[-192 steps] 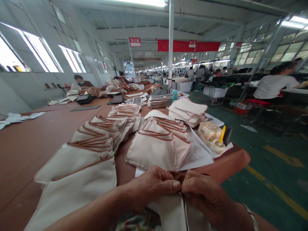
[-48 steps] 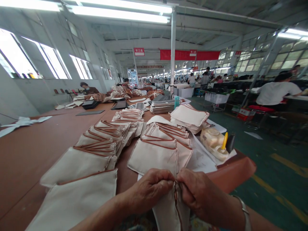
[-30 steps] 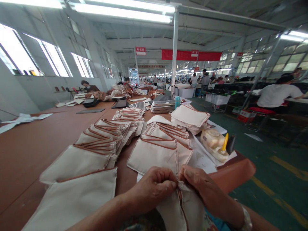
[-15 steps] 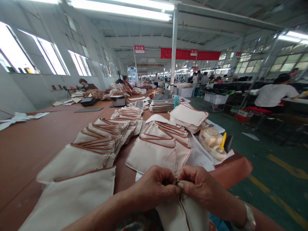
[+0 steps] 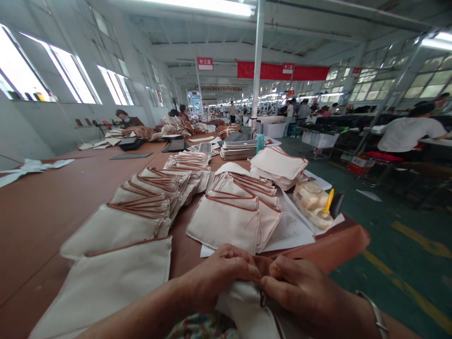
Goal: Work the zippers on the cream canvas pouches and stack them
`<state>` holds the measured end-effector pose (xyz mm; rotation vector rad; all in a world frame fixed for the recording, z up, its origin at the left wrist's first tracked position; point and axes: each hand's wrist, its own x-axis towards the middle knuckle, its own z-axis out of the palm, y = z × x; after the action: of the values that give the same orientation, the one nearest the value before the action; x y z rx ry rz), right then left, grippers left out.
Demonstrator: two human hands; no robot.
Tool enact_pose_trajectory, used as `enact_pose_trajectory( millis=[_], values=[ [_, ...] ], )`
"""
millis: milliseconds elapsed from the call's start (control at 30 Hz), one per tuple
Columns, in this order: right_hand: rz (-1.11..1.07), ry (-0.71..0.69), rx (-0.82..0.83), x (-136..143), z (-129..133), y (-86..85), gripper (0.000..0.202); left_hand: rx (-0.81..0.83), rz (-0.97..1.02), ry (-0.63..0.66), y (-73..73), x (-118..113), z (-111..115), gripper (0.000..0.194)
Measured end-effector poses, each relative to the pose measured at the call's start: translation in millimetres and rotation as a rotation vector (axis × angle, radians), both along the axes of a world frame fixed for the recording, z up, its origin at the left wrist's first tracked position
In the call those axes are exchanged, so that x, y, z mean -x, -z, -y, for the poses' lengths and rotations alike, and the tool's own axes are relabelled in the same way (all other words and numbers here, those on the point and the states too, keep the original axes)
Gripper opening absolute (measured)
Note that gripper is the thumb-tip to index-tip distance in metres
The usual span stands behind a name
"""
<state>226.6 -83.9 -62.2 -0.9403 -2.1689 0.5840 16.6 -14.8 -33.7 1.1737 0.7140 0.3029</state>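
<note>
Close to my body, a cream fabric piece [image 5: 247, 308] with brown edging hangs below my fingers. My left hand [image 5: 226, 273] is closed on its upper edge, thumb and fingers pinched together. Beside it my right hand [image 5: 303, 287] also grips the edging; its fingertips nearly touch those of the left. Just beyond my hands lies a fanned stack of cream fabric pieces [image 5: 226, 223] with brown edges. To the left another long fanned row [image 5: 116, 223] runs away from me, with one large piece [image 5: 116, 275] nearest. The exact fingertip contact is partly hidden.
A brown-covered table [image 5: 52, 212] reaches far ahead. At its right edge stand a plastic-wrapped tub [image 5: 310, 197], a yellow-handled tool [image 5: 329, 201] and another cream stack [image 5: 278, 165]. A metal post [image 5: 257, 66] rises behind. A person in white [image 5: 409, 134] sits at the right.
My hands have shifted slightly, the right one turning and moving a little right and down. The fabric piece between them has tilted. The view has dipped slightly.
</note>
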Motion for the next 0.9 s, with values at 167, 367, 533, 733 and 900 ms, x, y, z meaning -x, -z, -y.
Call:
enact_pose_trajectory(
  millis=[167,367,533,733,900],
  values=[
    [0.318,-0.06,-0.352,-2.6,10.3,-3.5,0.031,0.035,0.047,0.075,3.5,-0.1,1.9,0.023],
    [-0.097,0.215,0.022,3.3,23.0,-10.0,0.016,-0.216,0.108,0.172,-4.3,1.5,6.1,0.023],
    [-0.246,0.121,0.515,2.1,11.0,-24.7,0.043,-0.332,0.005,0.198,-10.6,3.5,7.8,0.023],
    [-0.329,0.038,0.681,5.5,5.6,-19.5,0.037,-0.458,-0.049,0.188,-7.4,3.5,7.6,0.013],
    [-0.387,0.129,0.52,14.2,8.2,-3.5,0.017,-0.608,-0.087,0.133,-2.7,1.1,12.6,0.012]
  ],
)
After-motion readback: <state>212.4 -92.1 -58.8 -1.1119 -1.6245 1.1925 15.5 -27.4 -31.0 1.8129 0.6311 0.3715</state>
